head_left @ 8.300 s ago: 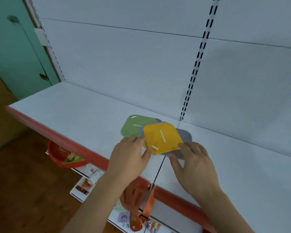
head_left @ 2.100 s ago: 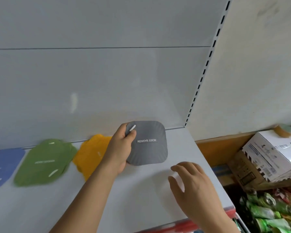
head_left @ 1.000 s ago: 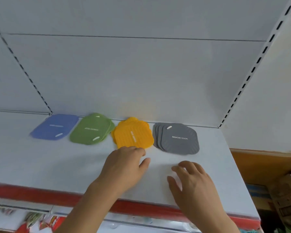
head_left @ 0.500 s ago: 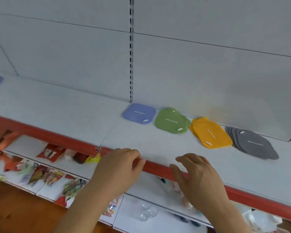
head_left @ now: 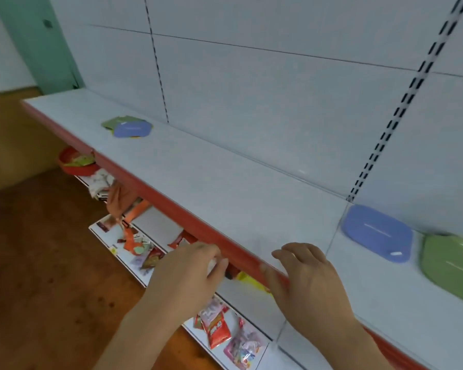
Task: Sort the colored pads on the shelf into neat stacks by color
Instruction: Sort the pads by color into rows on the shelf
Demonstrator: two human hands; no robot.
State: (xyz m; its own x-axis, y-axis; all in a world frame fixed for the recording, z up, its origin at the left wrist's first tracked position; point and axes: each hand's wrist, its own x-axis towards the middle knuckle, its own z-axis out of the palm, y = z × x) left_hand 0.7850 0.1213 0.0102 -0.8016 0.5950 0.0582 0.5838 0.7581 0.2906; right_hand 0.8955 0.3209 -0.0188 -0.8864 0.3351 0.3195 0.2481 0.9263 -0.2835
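Step in hand: between stacks, judged from empty hands and an unsorted pile far off on the shelf (head_left: 225, 188).
Left hand (head_left: 187, 273): empty, fingers loosely bent, hovering just in front of the red shelf edge (head_left: 171, 206).
Right hand (head_left: 308, 279): empty, fingers relaxed and spread a little, over the front lip of the shelf; contact with the edge hard to tell.
Sorted pads: blue pad (head_left: 377, 232) lying flat at the right, near the back panel; green pad (head_left: 452, 263) just beside it, further right, blurred and cut by the frame edge.
Unsorted pile: mixed pile (head_left: 127, 126) far to the left on the same shelf, well apart from both hands; blue piece on top, green under it, a sliver of yellow at its front edge; number of pads in it not readable.
Progress: part done, by the look of it; at least one mixed heap left.
Next move calls for: a long reach or a step to the left, then lifting the top blue piece off the pile and carrying it back to the blue pad at the right.
Care needed: thin, flat pads likely to need a fingertip under an edge; square alignment on landing for a neat stack.
Below: lower shelf (head_left: 251, 303) strewn with snack packets (head_left: 219, 329).
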